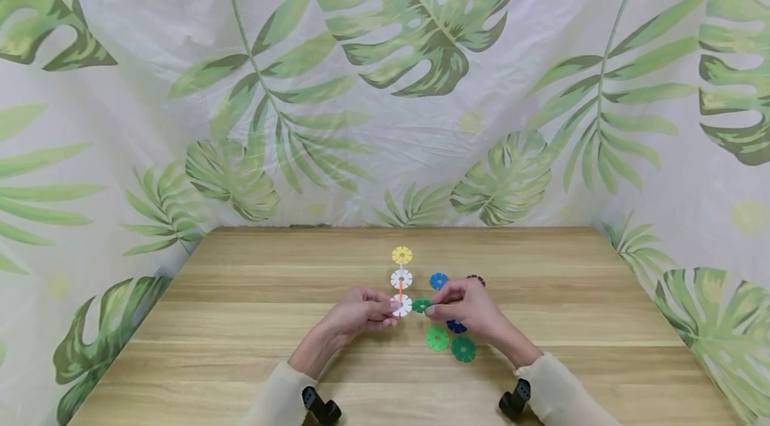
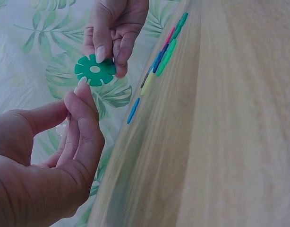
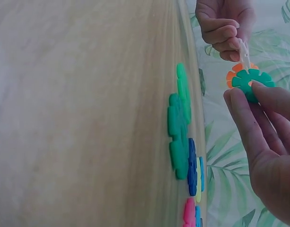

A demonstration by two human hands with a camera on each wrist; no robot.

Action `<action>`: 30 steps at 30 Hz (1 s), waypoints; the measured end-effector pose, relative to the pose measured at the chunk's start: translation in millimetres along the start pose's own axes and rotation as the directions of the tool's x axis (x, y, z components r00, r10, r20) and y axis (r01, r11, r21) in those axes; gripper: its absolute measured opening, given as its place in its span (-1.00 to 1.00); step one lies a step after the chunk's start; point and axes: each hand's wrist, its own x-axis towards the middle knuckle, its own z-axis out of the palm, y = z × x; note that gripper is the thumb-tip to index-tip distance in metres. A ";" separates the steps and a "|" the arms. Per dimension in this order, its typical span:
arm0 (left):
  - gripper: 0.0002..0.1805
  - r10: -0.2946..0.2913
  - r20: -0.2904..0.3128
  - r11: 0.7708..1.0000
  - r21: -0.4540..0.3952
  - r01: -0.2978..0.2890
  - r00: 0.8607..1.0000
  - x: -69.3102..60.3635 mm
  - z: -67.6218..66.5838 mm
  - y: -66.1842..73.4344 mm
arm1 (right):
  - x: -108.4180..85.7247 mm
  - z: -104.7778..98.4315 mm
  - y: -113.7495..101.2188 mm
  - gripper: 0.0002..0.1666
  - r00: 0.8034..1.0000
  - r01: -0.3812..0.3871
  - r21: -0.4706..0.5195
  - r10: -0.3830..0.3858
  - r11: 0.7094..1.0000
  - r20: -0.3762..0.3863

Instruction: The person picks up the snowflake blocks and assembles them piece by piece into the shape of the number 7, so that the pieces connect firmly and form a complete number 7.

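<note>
In the head view, my left hand [image 1: 356, 312] pinches the lower white disc [image 1: 406, 309] of a chain. Above it an orange disc [image 1: 401, 289], seen edge-on, joins another white disc [image 1: 396, 278], and a yellow disc [image 1: 396, 255] tops the chain. My right hand [image 1: 472, 307] pinches a green disc [image 1: 419, 306] at the lower white disc's right edge. The right wrist view has the green disc [image 3: 243, 81] between thumb and fingers, its notched edge meeting the white disc [image 3: 244, 53], with orange [image 3: 231, 77] behind. Whether the slots interlock, I cannot tell.
Loose discs lie on the wooden table [image 1: 252, 346] around and below my right hand: blue [image 1: 438, 281], brown [image 1: 477, 277], dark blue [image 1: 456, 327], light green [image 1: 436, 339] and dark green [image 1: 463, 350]. The right wrist view also shows a pink disc [image 3: 189, 213]. A leaf-patterned cloth [image 1: 421, 132] hangs behind.
</note>
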 end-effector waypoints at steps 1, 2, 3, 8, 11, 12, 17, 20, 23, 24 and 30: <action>-0.78 0.001 0.001 1.000 0.001 -0.001 1.000 -0.2 0.1 -0.1 | -0.1 0.4 -0.4 -0.77 1.000 -0.002 0.004 0.002 1.000 -0.001; -0.78 0.002 0.002 1.000 0.000 -0.002 1.000 -0.1 0.2 -0.2 | -0.3 0.4 -1.0 -0.76 1.000 -0.003 0.005 0.003 1.000 -0.001; -0.78 0.002 0.004 1.000 -0.001 -0.002 1.000 -0.1 0.3 0.0 | -0.4 0.2 -1.5 -0.76 1.000 -0.003 0.008 0.003 1.000 -0.001; -0.81 0.002 0.005 1.000 -0.008 -0.002 1.000 0.2 1.8 1.3 | -0.2 1.1 -2.8 -0.74 1.000 -0.003 0.018 0.003 1.000 0.000; -0.80 0.005 0.004 1.000 -0.006 -0.005 1.000 -0.4 3.7 2.2 | 1.1 3.5 -1.7 -0.76 1.000 -0.001 0.033 0.000 0.999 0.005; -0.79 0.007 0.004 1.000 -0.006 -0.007 1.000 -0.5 4.3 2.4 | 1.4 4.1 -1.3 -0.76 1.000 0.003 0.036 -0.003 0.999 0.008; -0.80 0.005 -0.004 1.000 -0.017 -0.005 1.000 -0.8 6.1 3.3 | 2.4 4.8 -2.7 -0.78 1.000 0.019 0.030 -0.019 0.999 0.011; -0.80 0.003 -0.008 1.000 -0.025 -0.003 1.000 -0.7 6.1 3.4 | 2.8 4.3 -5.0 -0.80 0.999 0.030 0.016 -0.030 0.999 0.016; -0.80 -0.001 -0.006 1.000 -0.030 0.001 1.000 0.0 6.0 2.4 | 2.9 4.0 -7.6 -0.80 0.999 0.026 0.019 -0.027 0.999 0.026; -0.80 -0.001 -0.006 1.000 -0.030 0.001 1.000 0.2 6.1 1.9 | 3.0 3.9 -8.1 -0.80 0.999 0.019 0.024 -0.020 1.000 0.028; -0.82 -0.014 -0.010 0.999 -0.034 0.014 1.000 2.3 8.2 0.0 | 3.1 3.4 -8.4 -0.79 1.000 -0.020 0.057 0.018 0.998 0.025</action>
